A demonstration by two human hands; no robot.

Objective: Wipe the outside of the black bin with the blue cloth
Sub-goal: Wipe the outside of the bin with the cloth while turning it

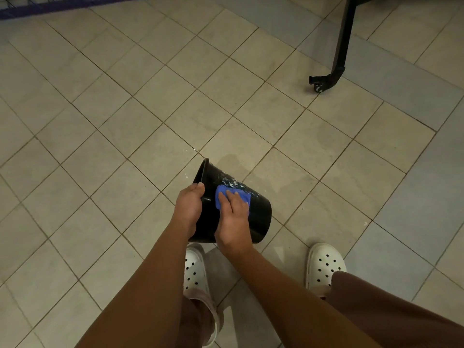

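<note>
Item 1: black bin [258, 217]. It is in front of me above the tiled floor [125, 109], just ahead of my feet. It is tipped on its side, with the rim toward the upper left and the base toward the lower right. Pale flecks and smears [232, 182] show on the upper part of its outer wall.

Item 2: blue cloth [221, 195]. It is bunched against the outside wall of the bin, just below the flecked area, and partly covered by my fingers.

Item 3: left hand [188, 207]. It grips the bin at the rim, fingers curled over the edge.

Item 4: right hand [233, 222]. It lies flat with fingers extended, pressing the cloth onto the bin wall; it is not clenched.

Item 5: white clogs, a pair with perforated uppers. The left one [194, 270] is partly under my forearm and the right one [325, 264] is well apart from it.

Item 6: a damp-looking patch [238, 163] on the tile just beyond the bin.

Item 7: black frame leg [342, 41] at the upper right, ending in a caster [318, 84] on the floor, well apart from the bin.

Item 8: dark blue rail [37, 7] along the top left edge; what it belongs to I cannot tell.
</note>
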